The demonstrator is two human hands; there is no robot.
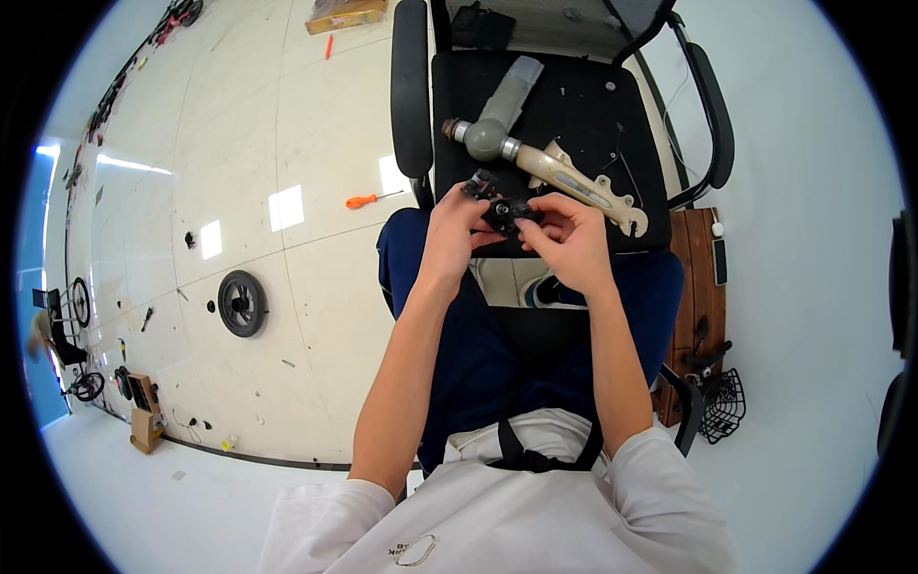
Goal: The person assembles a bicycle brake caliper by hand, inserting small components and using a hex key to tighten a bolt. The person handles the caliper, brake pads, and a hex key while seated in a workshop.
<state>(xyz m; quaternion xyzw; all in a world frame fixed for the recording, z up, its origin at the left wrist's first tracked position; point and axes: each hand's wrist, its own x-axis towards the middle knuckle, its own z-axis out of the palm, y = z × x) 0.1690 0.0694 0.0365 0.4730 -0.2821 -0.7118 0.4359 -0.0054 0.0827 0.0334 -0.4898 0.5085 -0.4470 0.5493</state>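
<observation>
Above my lap, both hands hold a small black mechanical part (501, 216) with a round, bolt-like centre. My left hand (451, 230) is closed around its left side, the fingers partly hidden behind it. From the other side, the thumb and fingers of my right hand (572, 239) pinch its edge. Just beyond my hands, a beige and grey fork-like part (564, 176) lies across the black chair seat (583, 86). A thin L-shaped hex key (627, 174) and several small screws rest on the seat to its right.
An orange-handled screwdriver (363, 201) lies on the tiled floor to my left, near a black wheel (242, 303). Chair armrests (412, 91) flank the seat. At the right stand a wooden board (690, 277) and a black wire basket (724, 407). Cardboard boxes (143, 430) sit far left.
</observation>
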